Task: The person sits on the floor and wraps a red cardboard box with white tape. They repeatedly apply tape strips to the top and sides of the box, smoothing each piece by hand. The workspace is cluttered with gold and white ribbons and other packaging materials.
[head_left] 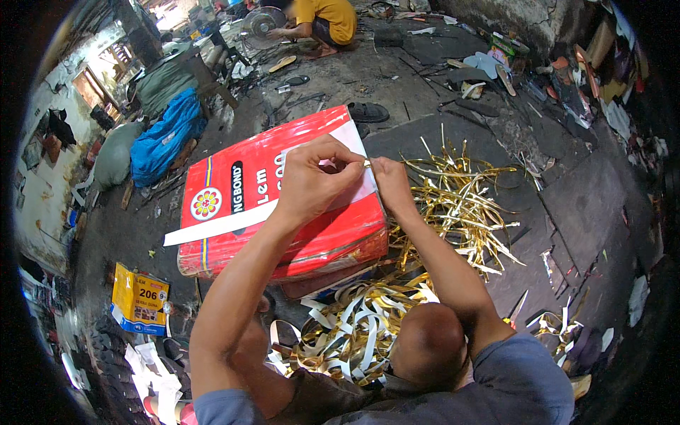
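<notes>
Before me a large red tin (294, 248) lies on its side, with a white sheet (347, 134) across its right end. My left hand (319, 173) is above the tin, thumb and forefinger closed in a pinch. Against those fingertips, at the tin's right edge, my right hand (391, 185) is closed too. A small bit of gold strip (367, 164) shows between the two hands. From under my left wrist a long white strip (219, 225) runs left past the tin's edge; the hand hides its other end.
Thin gold strips (464, 202) lie heaped right of the tin. Wider gold and white strips (354, 336) are piled between my legs. A yellow tin (138, 301) stands left, near a blue bundle (166, 138). Farther off, a person in yellow (333, 21) crouches beside a fan (262, 25).
</notes>
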### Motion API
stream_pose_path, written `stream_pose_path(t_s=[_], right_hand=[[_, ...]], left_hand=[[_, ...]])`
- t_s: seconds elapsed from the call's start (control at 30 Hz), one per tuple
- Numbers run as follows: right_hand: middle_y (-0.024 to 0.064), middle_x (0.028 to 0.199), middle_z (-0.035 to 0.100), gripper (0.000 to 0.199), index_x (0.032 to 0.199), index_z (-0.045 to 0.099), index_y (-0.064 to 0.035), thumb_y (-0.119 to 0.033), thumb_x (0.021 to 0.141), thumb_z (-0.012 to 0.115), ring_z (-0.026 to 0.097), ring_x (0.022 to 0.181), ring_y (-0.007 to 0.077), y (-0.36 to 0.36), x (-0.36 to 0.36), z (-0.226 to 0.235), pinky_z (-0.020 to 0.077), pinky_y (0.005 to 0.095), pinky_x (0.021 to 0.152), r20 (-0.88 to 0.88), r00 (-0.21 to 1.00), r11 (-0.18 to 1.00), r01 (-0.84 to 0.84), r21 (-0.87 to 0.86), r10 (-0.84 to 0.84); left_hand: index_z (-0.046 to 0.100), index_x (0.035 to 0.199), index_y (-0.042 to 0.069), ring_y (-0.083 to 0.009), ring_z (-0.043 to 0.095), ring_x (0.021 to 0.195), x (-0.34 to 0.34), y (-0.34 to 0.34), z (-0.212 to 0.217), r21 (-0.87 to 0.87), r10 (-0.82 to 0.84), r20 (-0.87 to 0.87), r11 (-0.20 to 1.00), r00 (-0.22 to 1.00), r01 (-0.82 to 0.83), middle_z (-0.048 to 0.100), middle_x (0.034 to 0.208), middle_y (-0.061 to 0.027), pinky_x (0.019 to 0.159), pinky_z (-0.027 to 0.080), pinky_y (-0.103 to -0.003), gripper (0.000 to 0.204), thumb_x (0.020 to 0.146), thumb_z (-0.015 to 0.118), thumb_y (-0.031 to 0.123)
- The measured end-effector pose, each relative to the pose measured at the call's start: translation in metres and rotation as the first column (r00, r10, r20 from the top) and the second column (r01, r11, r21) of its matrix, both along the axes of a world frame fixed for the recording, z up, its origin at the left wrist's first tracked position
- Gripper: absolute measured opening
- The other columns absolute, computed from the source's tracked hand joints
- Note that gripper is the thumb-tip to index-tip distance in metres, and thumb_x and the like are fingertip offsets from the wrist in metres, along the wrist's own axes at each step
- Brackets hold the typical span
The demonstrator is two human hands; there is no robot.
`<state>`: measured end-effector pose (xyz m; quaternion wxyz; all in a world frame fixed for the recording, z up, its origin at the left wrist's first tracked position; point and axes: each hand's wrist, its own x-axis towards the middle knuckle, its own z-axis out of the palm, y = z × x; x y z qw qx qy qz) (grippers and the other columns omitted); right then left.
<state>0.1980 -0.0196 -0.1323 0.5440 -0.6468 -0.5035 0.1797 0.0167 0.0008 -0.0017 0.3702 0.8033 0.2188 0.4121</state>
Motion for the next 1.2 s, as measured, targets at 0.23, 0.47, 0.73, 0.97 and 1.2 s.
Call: stream_pose_path(t_s=[0.23,0.47,0.73,0.97,1.2], right_hand=[[0.0140,0.075,0.064,0.039,0.088,0.066,0.0062,-0.027,0.103,0.052,0.056,0.071,0.0190,-0.007,0.005,-0.087,0.0465,0.0410,0.067,-0.188,0.980,0.996,-0.071,-0.062,0.058],[0.0277,0.090,0.070,0.030,0.095,0.072,0.0025,-0.022,0.095,0.055,0.067,0.080,0.0401,-0.016,0.005,-0.118,0.0490,0.0491,0.073,-0.205,0.978,0.985,-0.013,-0.174,-0.023],[0.0267,0.085,0.066,0.035,0.087,0.069,0.0023,-0.029,0.096,0.057,0.064,0.081,0.0430,-0.026,0.006,-0.171,0.0492,0.0509,0.072,-0.005,0.997,0.962,0.076,-0.264,-0.080],[0.0186,0.066,0.057,0.029,0.076,0.061,0.0044,-0.019,0.093,0.063,0.060,0.063,0.0252,-0.042,0.045,-0.318,0.0451,0.0470,0.061,0.240,0.952,0.917,0.258,-0.305,-0.188],[0.0261,0.072,0.062,0.024,0.082,0.065,0.0085,-0.013,0.091,0.062,0.066,0.069,0.0350,-0.065,0.035,-0.308,0.0478,0.0483,0.064,0.141,0.987,0.812,0.141,-0.566,-0.072]], left_hand=[[0.075,0.087,-0.001,-0.0095,0.066,0.076,-0.001,0.002,-0.002,-0.092,-0.029,0.020,0.995,0.999,0.031,0.069,0.087,-0.0064,0.059,0.052,-0.024,0.004,0.086,0.074,-0.005],[0.080,0.088,0.004,-0.0083,0.065,0.073,0.001,0.002,-0.005,-0.055,0.001,0.017,0.998,1.000,0.000,0.073,0.083,-0.0029,0.065,0.050,-0.025,0.005,0.085,0.078,0.006],[0.075,0.085,-0.002,-0.0093,0.065,0.074,-0.004,-0.003,-0.002,-0.125,0.010,-0.004,0.992,1.000,-0.010,0.068,0.089,-0.0060,0.060,0.053,-0.024,0.005,0.087,0.072,-0.006],[0.075,0.084,-0.003,-0.0097,0.065,0.072,0.013,-0.004,0.009,-0.058,-0.020,-0.005,0.998,1.000,0.020,0.068,0.089,-0.0063,0.059,0.053,-0.024,0.006,0.086,0.072,-0.008],[0.077,0.087,-0.001,-0.0092,0.064,0.072,-0.002,-0.002,-0.004,-0.085,0.003,0.016,0.996,1.000,-0.002,0.069,0.089,-0.0056,0.060,0.053,-0.024,0.009,0.084,0.072,-0.008]])
